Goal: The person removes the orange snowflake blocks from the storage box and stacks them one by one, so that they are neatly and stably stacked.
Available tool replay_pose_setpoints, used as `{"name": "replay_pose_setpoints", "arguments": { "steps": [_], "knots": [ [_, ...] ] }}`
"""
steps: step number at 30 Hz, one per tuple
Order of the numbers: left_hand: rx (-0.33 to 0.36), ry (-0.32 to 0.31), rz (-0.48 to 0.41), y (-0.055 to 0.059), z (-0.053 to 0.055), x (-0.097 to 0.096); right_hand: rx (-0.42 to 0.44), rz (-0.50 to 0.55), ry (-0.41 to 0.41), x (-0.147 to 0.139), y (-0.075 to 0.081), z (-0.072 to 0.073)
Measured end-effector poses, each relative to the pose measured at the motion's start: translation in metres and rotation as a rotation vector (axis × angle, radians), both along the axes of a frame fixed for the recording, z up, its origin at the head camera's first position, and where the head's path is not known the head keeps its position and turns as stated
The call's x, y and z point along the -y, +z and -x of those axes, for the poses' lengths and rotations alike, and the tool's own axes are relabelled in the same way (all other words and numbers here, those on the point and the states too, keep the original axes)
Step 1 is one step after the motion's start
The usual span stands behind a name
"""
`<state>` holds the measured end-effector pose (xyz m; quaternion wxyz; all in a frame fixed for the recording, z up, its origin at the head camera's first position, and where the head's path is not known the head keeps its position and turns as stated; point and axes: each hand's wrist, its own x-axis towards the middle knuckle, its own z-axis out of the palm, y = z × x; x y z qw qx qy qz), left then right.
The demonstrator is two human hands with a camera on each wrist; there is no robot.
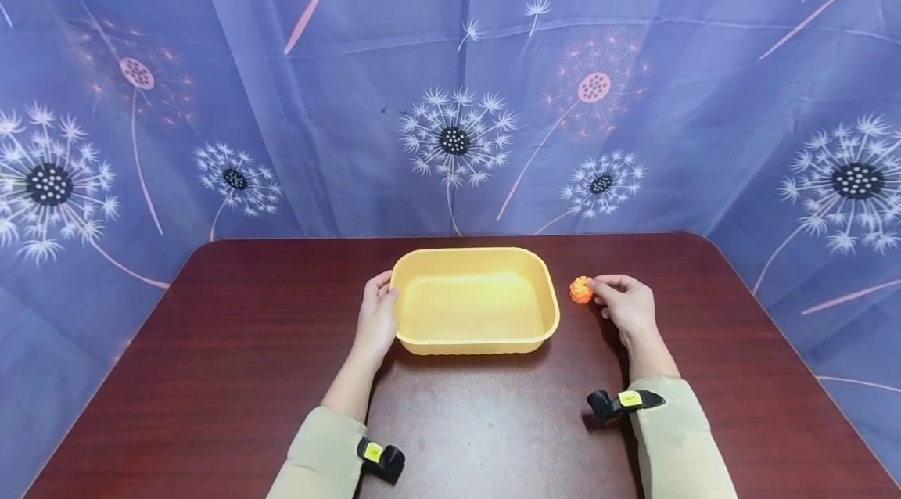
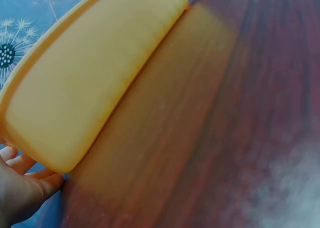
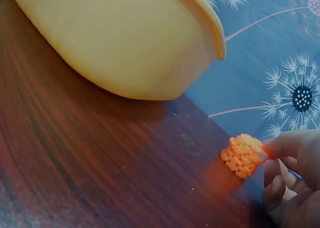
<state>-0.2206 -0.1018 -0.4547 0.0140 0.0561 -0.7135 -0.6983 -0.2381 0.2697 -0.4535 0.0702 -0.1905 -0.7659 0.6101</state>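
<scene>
A yellow rectangular plastic basin (image 1: 475, 347) stands on the dark red-brown table. My left hand (image 1: 376, 315) is at its left end, with thumb and fingers against the outside of the wall. In the left wrist view, the left hand (image 2: 25, 188) shows beside a lower corner of the basin (image 2: 95, 72). To the right of the basin, my right hand (image 1: 626, 307) pinches a small orange ring-like piece (image 1: 580, 290) between thumb and fingertips. Up close, this piece (image 3: 242, 156) looks built of many small interlocking blocks. Whether it touches the table I cannot tell.
The table (image 1: 232, 374) has rounded far corners. A blue-violet curtain (image 1: 338, 131) with dandelion prints hangs behind it and along both sides. Each sleeve carries a black wrist device with a yellow label, the left device (image 1: 381, 460) and the right device (image 1: 622, 403).
</scene>
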Motion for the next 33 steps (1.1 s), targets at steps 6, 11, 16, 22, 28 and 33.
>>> {"name": "replay_pose_setpoints", "arguments": {
  "steps": [6, 11, 16, 22, 28, 33],
  "knots": [
    [0.006, 0.013, 0.002, -0.002, 0.002, 0.001, -0.002, -0.039, -0.009, 0.002, -0.012, 0.007],
    [0.022, 0.011, 0.010, -0.005, 0.002, 0.002, 0.006, -0.049, -0.018, 0.001, -0.019, 0.008],
    [-0.004, 0.007, -0.004, -0.006, 0.001, 0.003, 0.000, -0.051, -0.016, 0.002, -0.017, 0.009],
    [-0.003, 0.005, -0.014, -0.005, 0.000, 0.004, 0.033, -0.025, -0.036, 0.005, -0.014, 0.009],
    [-0.005, 0.009, -0.021, -0.002, 0.003, 0.003, 0.022, -0.023, -0.040, 0.005, -0.011, 0.010],
    [-0.007, 0.013, -0.048, -0.001, 0.004, 0.003, 0.014, -0.018, -0.047, 0.006, -0.011, 0.009]
  ]
}}
